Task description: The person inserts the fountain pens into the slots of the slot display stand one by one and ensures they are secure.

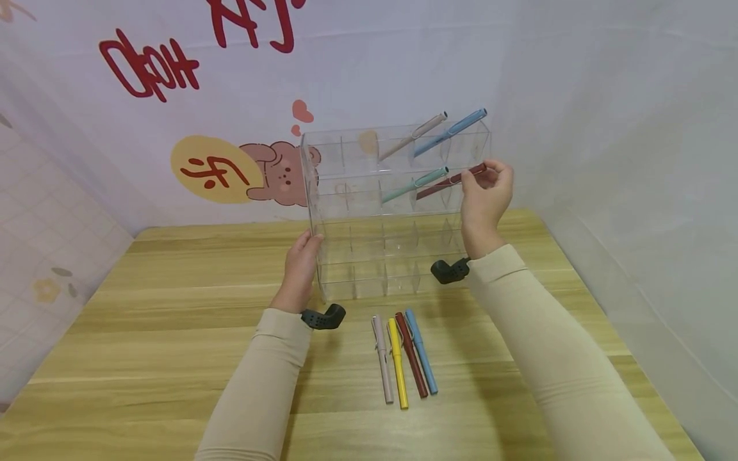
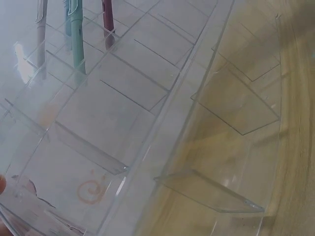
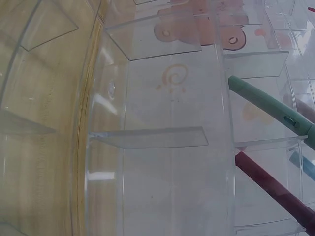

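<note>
A clear plastic compartment rack (image 1: 353,263) stands upright on the wooden table. At its right side my right hand (image 1: 487,202) pinches the cap end of a dark red pen (image 1: 441,186), whose lower end sits in a second-row compartment. Left of it, a mint green pen (image 1: 414,184) leans in the neighbouring compartment. In the top row lean a beige pen (image 1: 412,136) and a light blue pen (image 1: 450,133). My left hand (image 1: 300,267) holds the rack's left edge. The right wrist view shows the dark red pen's barrel (image 3: 270,186) slanting into its compartment.
In front of the rack lie a pale pink pen (image 1: 383,362), a yellow pen (image 1: 398,365), another dark red pen (image 1: 412,355) and another blue pen (image 1: 422,352), side by side. Behind stands a white printed cloth backdrop (image 1: 369,64); more white cloth (image 1: 634,160) hangs at the right.
</note>
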A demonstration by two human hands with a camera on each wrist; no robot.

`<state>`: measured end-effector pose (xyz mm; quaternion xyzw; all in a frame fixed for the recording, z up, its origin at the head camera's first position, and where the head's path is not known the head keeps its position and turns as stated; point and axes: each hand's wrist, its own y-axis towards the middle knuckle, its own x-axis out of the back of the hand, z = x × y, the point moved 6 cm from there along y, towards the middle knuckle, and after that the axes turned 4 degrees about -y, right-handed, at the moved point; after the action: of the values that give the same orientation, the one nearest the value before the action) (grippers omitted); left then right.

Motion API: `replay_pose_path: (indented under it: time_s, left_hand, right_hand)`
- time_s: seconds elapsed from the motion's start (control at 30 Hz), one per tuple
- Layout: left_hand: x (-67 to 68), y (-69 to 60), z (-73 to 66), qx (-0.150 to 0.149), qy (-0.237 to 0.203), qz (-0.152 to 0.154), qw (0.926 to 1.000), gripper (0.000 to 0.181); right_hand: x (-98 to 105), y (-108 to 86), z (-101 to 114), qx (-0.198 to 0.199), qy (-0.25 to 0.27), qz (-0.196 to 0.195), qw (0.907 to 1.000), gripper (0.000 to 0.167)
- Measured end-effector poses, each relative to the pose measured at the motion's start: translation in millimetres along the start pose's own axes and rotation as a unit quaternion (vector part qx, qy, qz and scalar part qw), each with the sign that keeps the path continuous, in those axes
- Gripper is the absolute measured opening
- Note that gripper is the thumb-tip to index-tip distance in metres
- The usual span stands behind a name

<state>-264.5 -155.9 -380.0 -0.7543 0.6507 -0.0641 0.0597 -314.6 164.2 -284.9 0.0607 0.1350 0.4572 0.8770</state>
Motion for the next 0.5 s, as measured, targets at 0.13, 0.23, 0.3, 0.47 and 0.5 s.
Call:
replay_pose_path:
  time_s: [0.13,0.23,0.3,0.47,0.5]
  left_hand:
    - [-0.9,-1.7,-0.5,-0.002,0.004,-0.006,1.0000,0.052]
    - [-1.3,-2.1,-1.5,-0.005,0.009,-0.012,0.9999,0.051]
    - [-1.5,-2.2,-2.6,-0.008,0.015,-0.015,0.9997,0.050]
    - [-1.7,-1.5,-5.5,-0.016,0.019,-0.021,0.9995,0.047]
    - [-1.7,-1.3,-5.8,-0.016,0.019,-0.023,0.9994,0.047]
  right_hand:
    - [4,-4.8,0,-0.010,0.005,0.000,0.9999,0.037]
    - [11,-10.4,1,-0.003,0.003,-0.001,1.0000,0.039]
    - [16,-15.7,2,0.009,-0.009,0.003,0.9999,0.038]
    - [27,-34.7,2,0.040,-0.044,0.051,0.9969,0.032]
    - [29,-39.1,1,0.043,-0.051,0.064,0.9957,0.031]
